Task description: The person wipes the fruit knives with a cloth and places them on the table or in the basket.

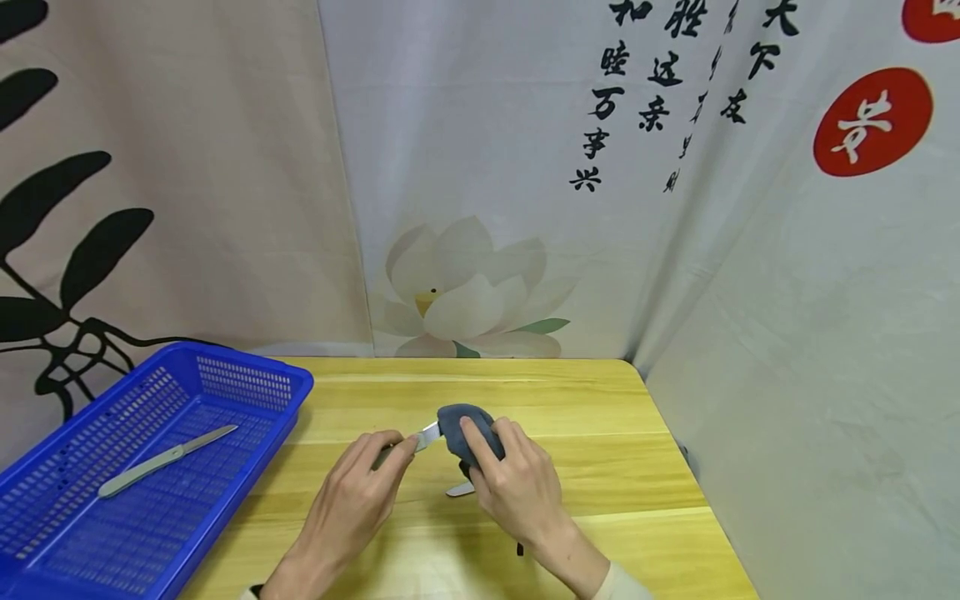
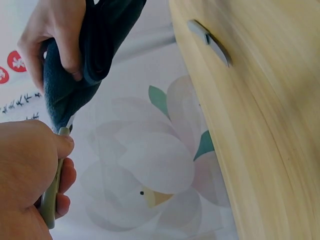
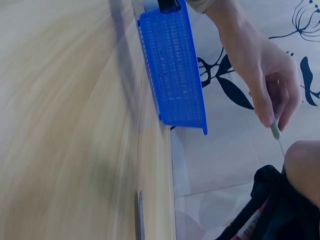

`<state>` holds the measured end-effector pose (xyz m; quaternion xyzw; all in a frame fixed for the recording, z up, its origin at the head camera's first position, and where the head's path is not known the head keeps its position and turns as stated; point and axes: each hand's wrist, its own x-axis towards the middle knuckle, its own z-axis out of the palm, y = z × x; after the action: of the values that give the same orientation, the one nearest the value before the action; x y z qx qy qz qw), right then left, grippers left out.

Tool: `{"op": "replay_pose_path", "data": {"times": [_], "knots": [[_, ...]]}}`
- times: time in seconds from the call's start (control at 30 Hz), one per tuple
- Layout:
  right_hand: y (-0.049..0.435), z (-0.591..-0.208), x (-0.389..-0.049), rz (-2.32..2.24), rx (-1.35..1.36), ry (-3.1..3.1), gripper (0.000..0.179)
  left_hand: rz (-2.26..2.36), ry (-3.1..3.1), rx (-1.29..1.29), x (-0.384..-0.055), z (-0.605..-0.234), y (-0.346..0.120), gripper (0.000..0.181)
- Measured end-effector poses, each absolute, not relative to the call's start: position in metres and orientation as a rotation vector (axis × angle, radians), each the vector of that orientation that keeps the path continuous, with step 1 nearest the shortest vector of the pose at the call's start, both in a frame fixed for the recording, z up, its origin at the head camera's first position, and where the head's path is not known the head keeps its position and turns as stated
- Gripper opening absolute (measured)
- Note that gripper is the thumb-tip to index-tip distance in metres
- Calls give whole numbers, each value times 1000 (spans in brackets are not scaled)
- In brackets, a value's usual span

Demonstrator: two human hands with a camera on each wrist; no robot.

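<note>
My left hand point(image 1: 348, 496) grips the pale green handle point(image 2: 49, 200) of a small knife, whose blade point(image 1: 428, 434) points toward my right hand. My right hand point(image 1: 521, 483) holds a bunched dark blue-grey cloth point(image 1: 459, 423) over the far part of that blade, so the tip is hidden. Below the hands a second knife point(image 2: 209, 41) lies on the table; the head view shows only its blade end, the rest being behind the right hand. A third knife point(image 1: 167, 460) with a pale green handle lies in the blue basket point(image 1: 240, 479).
The blue mesh basket stands at the left of the wooden table point(image 1: 600, 433). Behind the table hangs a printed curtain point(image 1: 480, 167) with a flower and writing. A small black object point(image 1: 520, 549) shows beneath the right forearm; its kind is unclear.
</note>
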<state>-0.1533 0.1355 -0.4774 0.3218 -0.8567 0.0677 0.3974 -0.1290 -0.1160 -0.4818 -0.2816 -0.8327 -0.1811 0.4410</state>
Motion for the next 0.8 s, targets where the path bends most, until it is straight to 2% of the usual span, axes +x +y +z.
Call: {"op": "replay_pose_path", "data": {"times": [0.57, 0.8], "knots": [[170, -477, -171, 223, 677, -2196, 67, -436, -2058, -706, -128, -483, -119, 51], [159, -470, -162, 290, 728, -2166, 66, -432, -2101, -696, -127, -481, -122, 56]]}}
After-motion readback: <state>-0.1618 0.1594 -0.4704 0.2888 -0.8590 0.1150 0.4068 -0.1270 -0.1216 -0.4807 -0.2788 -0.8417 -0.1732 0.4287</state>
